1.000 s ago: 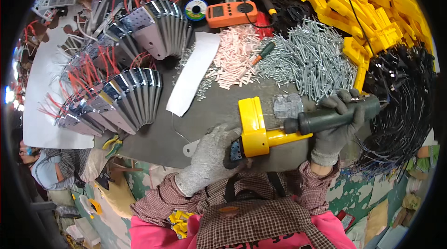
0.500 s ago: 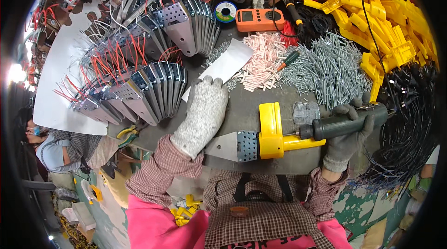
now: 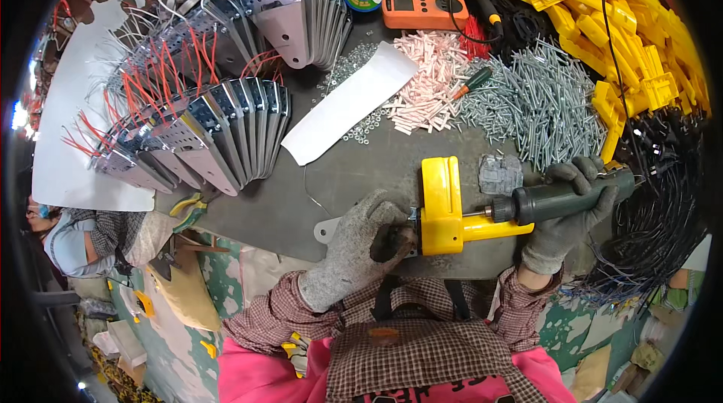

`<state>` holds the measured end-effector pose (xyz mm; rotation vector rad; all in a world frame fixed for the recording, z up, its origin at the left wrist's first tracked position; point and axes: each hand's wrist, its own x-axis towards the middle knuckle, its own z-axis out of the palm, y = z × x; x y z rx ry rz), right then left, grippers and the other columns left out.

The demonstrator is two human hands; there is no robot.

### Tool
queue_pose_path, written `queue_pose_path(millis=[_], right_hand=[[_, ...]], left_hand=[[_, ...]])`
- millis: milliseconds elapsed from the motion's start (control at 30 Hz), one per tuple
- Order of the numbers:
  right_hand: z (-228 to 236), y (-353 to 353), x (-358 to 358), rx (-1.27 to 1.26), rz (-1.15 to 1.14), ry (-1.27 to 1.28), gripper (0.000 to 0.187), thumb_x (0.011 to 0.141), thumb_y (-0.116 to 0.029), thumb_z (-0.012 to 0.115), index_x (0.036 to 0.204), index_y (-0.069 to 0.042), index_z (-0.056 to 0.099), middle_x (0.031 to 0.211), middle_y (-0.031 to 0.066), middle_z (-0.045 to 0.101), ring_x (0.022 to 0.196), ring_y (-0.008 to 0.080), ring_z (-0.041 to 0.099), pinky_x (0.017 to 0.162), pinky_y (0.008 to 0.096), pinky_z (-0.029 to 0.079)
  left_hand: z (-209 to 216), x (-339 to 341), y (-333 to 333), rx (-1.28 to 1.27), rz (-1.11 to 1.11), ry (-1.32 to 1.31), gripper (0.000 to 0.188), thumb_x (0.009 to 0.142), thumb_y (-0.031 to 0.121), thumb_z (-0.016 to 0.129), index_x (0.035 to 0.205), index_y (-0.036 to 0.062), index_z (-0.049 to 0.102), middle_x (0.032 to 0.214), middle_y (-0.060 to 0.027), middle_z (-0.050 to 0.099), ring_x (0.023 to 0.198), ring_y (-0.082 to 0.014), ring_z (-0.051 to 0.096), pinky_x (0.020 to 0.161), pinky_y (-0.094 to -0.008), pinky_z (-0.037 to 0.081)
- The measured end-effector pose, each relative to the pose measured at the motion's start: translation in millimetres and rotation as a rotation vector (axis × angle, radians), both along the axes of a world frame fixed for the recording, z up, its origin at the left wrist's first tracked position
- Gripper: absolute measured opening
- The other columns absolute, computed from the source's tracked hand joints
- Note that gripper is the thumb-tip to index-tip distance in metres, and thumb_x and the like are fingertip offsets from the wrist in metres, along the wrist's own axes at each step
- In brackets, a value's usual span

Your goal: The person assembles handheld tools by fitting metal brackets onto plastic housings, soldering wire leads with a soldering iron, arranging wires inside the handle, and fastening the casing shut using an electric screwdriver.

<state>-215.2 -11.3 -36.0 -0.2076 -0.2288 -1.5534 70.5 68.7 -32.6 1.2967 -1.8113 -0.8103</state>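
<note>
My right hand (image 3: 568, 215), in a grey glove, is wrapped round a dark green electric screwdriver (image 3: 550, 201). Its thin bit points left and reaches the side of a yellow plastic handle housing (image 3: 441, 203). My gloved left hand (image 3: 350, 256) curls its fingers and thumb round the perforated end of a grey metal plate, close against the housing's left side. The plate's rounded tip with a hole (image 3: 324, 230) sticks out past that hand. A screw end shows near the left fingertips; whether they also hold a nut is hidden.
Behind lie a white paper strip (image 3: 350, 105), nuts, pink sleeves (image 3: 425, 87), and a pile of long screws (image 3: 535, 102). Fanned metal plates with red wires (image 3: 218, 139) stand left. An orange multimeter (image 3: 423, 10), yellow housings (image 3: 602, 26) and black cables (image 3: 663, 199) lie farther out.
My left hand has come back from the paper strip to the metal plate beside the yellow housing and closed there. The right hand keeps its hold on the screwdriver.
</note>
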Motion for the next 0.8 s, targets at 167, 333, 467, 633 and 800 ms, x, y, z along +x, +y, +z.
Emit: queue_pose_path(millis=[167, 333, 467, 633, 800], right_hand=[[6.7, -2.3, 9.7, -0.071, -0.006, 0.030, 0.035, 0.093, -0.026, 0.069, 0.116, -0.011, 0.048, 0.096, 0.0009, 0.047, 0.089, 0.0179, 0.050, 0.106, 0.0457, 0.038], [16.7, 1.0, 19.5, -0.039, -0.038, 0.063, 0.036, 0.090, -0.023, 0.072, 0.114, -0.011, 0.048, 0.093, 0.0001, 0.046, 0.086, 0.0157, 0.050, 0.099, 0.0378, 0.041], [12.5, -0.6, 14.2, -0.020, -0.076, 0.087, 0.036, 0.090, -0.021, 0.073, 0.114, -0.012, 0.048, 0.091, -0.0012, 0.046, 0.081, 0.0121, 0.050, 0.096, 0.0328, 0.043], [14.4, -0.9, 18.5, -0.018, -0.081, 0.070, 0.034, 0.089, -0.019, 0.073, 0.112, -0.013, 0.049, 0.090, -0.0020, 0.046, 0.080, 0.0114, 0.050, 0.096, 0.0327, 0.042], [21.4, 2.0, 27.1, 0.018, -0.077, 0.104, 0.032, 0.089, -0.017, 0.073, 0.109, -0.014, 0.048, 0.090, -0.0024, 0.046, 0.082, 0.0121, 0.048, 0.096, 0.0337, 0.042]], left_hand=[[-4.5, 2.3, -2.0, -0.038, -0.021, -0.042, 0.023, 0.081, 0.003, 0.069, 0.097, 0.0030, 0.054, 0.105, -0.0168, 0.060, 0.087, -0.0322, 0.062, 0.072, -0.0414, 0.052], [-1.5, 2.0, -1.9, 0.017, -0.038, -0.041, 0.021, 0.082, 0.011, 0.067, 0.099, 0.0021, 0.057, 0.105, -0.0181, 0.058, 0.094, -0.0405, 0.059, 0.080, -0.0484, 0.049], [2.1, 1.9, -1.7, 0.017, -0.029, -0.059, 0.020, 0.082, 0.009, 0.067, 0.099, 0.0022, 0.058, 0.104, -0.0180, 0.058, 0.092, -0.0399, 0.060, 0.079, -0.0481, 0.050], [-0.8, 3.6, -0.6, -0.018, -0.035, -0.062, 0.022, 0.082, 0.008, 0.067, 0.102, 0.0022, 0.058, 0.106, -0.0184, 0.059, 0.093, -0.0393, 0.060, 0.078, -0.0472, 0.050], [-1.6, 5.4, -1.2, -0.042, -0.044, -0.064, 0.023, 0.082, 0.008, 0.067, 0.102, 0.0025, 0.058, 0.108, -0.0184, 0.059, 0.095, -0.0393, 0.061, 0.079, -0.0474, 0.051]])
